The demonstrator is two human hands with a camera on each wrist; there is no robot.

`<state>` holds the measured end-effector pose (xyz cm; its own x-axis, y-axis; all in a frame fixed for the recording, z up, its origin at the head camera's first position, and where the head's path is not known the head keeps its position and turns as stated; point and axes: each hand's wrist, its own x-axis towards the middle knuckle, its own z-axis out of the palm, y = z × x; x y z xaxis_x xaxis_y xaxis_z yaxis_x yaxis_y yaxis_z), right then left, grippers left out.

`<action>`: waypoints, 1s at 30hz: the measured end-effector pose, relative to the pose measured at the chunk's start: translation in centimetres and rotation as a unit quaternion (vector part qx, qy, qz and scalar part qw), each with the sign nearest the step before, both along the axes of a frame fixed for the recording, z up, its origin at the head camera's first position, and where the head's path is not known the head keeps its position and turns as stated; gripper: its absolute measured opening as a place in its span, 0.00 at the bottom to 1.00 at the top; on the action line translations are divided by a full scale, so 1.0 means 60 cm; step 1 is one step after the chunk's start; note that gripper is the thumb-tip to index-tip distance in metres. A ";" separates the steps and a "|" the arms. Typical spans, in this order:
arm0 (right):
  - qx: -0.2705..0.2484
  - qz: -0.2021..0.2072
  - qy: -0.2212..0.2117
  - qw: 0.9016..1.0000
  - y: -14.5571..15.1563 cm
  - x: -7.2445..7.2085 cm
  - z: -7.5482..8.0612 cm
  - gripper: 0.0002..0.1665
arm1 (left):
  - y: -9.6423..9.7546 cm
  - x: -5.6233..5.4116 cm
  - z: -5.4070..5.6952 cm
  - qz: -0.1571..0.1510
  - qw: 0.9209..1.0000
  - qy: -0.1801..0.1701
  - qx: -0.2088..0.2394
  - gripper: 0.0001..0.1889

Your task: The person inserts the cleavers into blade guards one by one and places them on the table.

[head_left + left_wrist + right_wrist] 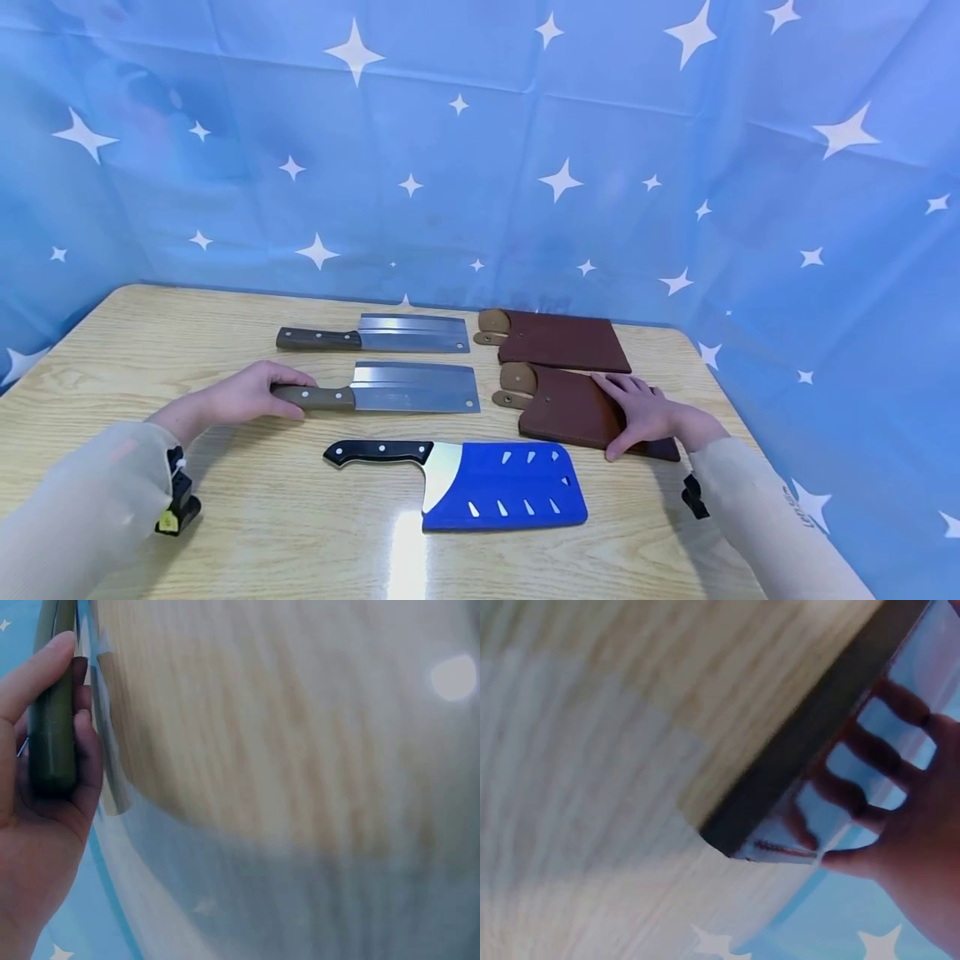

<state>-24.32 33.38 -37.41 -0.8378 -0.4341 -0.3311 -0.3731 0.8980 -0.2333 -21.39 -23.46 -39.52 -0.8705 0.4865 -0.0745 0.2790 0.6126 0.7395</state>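
Observation:
My left hand [255,393] holds the brown handle [54,735] of the middle cleaver [416,387], thumb on one side and fingers curled round the other. This cleaver's bare steel blade points right. On the right, my right hand [643,412] lies with spread fingers across the nearer brown leather sheath [558,408]; its thumb is at the sheath's near edge. Close up, the right wrist view shows those fingers [870,750] touching the sheath's shiny face. This sheath's strap and round flap face the tip of the held cleaver.
Behind lies another cleaver [412,333] with a dark handle, beside a second brown sheath [566,340]. In front is a black-handled cleaver [378,451] whose blade is in a blue slotted cover [510,487]. A star-patterned blue curtain [480,150] hangs behind the wooden table [300,550].

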 end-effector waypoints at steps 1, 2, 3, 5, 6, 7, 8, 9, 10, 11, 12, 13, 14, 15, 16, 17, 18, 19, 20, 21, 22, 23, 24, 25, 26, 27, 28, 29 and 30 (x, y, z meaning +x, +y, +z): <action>-0.002 0.004 0.008 1.000 0.000 0.002 -0.001 0.73 | 0.000 0.002 0.000 0.002 1.000 0.001 0.000 0.25; -0.004 0.009 0.017 1.000 0.001 0.003 -0.003 0.73 | 0.001 0.003 0.000 0.005 1.000 0.002 -0.001 0.26; -0.008 0.012 0.026 1.000 0.002 0.005 -0.004 0.72 | 0.001 0.005 0.000 0.008 1.000 0.002 -0.002 0.26; -0.015 0.015 0.037 0.999 0.003 0.009 -0.006 0.72 | 0.001 0.007 -0.001 0.014 1.000 -0.001 0.001 0.26; -0.019 0.018 0.043 0.999 0.003 0.010 -0.006 0.71 | 0.001 0.008 -0.001 0.016 1.000 -0.002 0.001 0.26; -0.022 0.018 0.045 0.999 0.003 0.012 -0.006 0.71 | 0.000 0.009 0.000 0.018 1.000 -0.002 0.001 0.26; -0.024 0.018 0.046 0.998 0.003 0.013 -0.006 0.71 | 0.000 0.010 0.000 0.021 1.000 -0.003 0.002 0.26; -0.026 0.019 0.047 0.998 0.002 0.014 -0.005 0.71 | -0.001 0.010 0.002 0.023 1.000 -0.005 0.003 0.26; -0.028 0.019 0.047 0.998 0.001 0.015 -0.003 0.71 | -0.002 0.011 0.003 0.022 1.000 -0.006 0.007 0.26; -0.030 0.021 0.049 0.998 0.000 0.016 -0.001 0.71 | -0.002 0.011 0.005 0.022 1.000 -0.006 0.009 0.27; -0.032 0.024 0.050 0.998 -0.002 0.016 0.002 0.70 | -0.002 0.011 0.008 0.023 1.000 -0.003 0.010 0.27; -0.034 0.025 0.051 0.998 -0.003 0.016 0.005 0.70 | -0.002 0.011 0.010 0.024 1.000 0.001 0.008 0.27; -0.036 0.027 0.053 0.998 -0.006 0.016 0.008 0.70 | -0.002 0.011 0.012 0.027 1.000 0.006 0.007 0.27; -0.037 0.030 0.056 0.997 -0.009 0.016 0.012 0.69 | -0.001 0.010 0.015 0.030 0.999 0.010 0.006 0.27; -0.038 0.032 0.060 0.997 -0.011 0.016 0.016 0.69 | 0.001 0.009 0.018 0.032 0.999 0.011 0.009 0.27; -0.038 0.033 0.062 0.997 -0.014 0.016 0.020 0.69 | 0.002 0.008 0.020 0.035 0.999 0.012 0.010 0.26; -0.037 0.035 0.064 0.997 -0.017 0.016 0.024 0.69 | 0.003 0.007 0.023 0.035 0.999 0.013 0.013 0.26; -0.036 0.035 0.065 0.997 -0.020 0.015 0.028 0.68 | 0.005 0.006 0.026 0.036 0.999 0.008 0.018 0.25; -0.034 0.034 0.065 0.997 -0.023 0.015 0.031 0.68 | 0.007 0.005 0.029 0.035 0.999 0.005 0.022 0.25; -0.032 0.032 0.063 0.997 -0.025 0.015 0.033 0.68 | 0.009 0.004 0.031 0.033 0.999 0.004 0.027 0.25; -0.031 0.030 0.062 0.997 -0.027 0.014 0.035 0.68 | 0.012 0.003 0.033 0.030 0.999 0.000 0.035 0.24; -0.029 0.029 0.060 0.997 -0.029 0.014 0.037 0.68 | 0.014 0.002 0.036 0.031 0.999 -0.004 0.036 0.24; -0.028 0.029 0.060 0.997 -0.032 0.014 0.039 0.68 | 0.016 0.001 0.037 0.029 0.999 -0.003 0.038 0.24; -0.028 0.027 0.059 0.998 -0.033 0.013 0.040 0.68 | 0.018 0.000 0.039 0.030 0.999 -0.004 0.039 0.24; -0.026 0.027 0.060 0.998 -0.034 0.013 0.041 0.68 | 0.020 -0.001 0.040 0.028 0.999 0.001 0.038 0.25; -0.026 0.028 0.061 0.997 -0.036 0.013 0.042 0.68 | 0.022 -0.001 0.040 0.026 0.999 0.003 0.039 0.25; -0.026 0.030 0.062 0.997 -0.038 0.013 0.043 0.68 | 0.023 -0.001 0.041 0.025 0.999 0.000 0.040 0.25; -0.027 0.032 0.065 0.997 -0.040 0.014 0.044 0.68 | 0.025 -0.001 0.041 0.025 0.999 -0.002 0.039 0.25; -0.028 0.034 0.066 0.997 -0.042 0.014 0.045 0.68 | 0.026 -0.001 0.042 0.021 0.999 0.000 0.040 0.25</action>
<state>-23.48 30.88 -34.69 -0.8408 -0.5057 -0.1935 -0.4632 0.8568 -0.2264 -21.46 -21.91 -37.02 -0.8899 0.4547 -0.0377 0.2543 0.5629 0.7865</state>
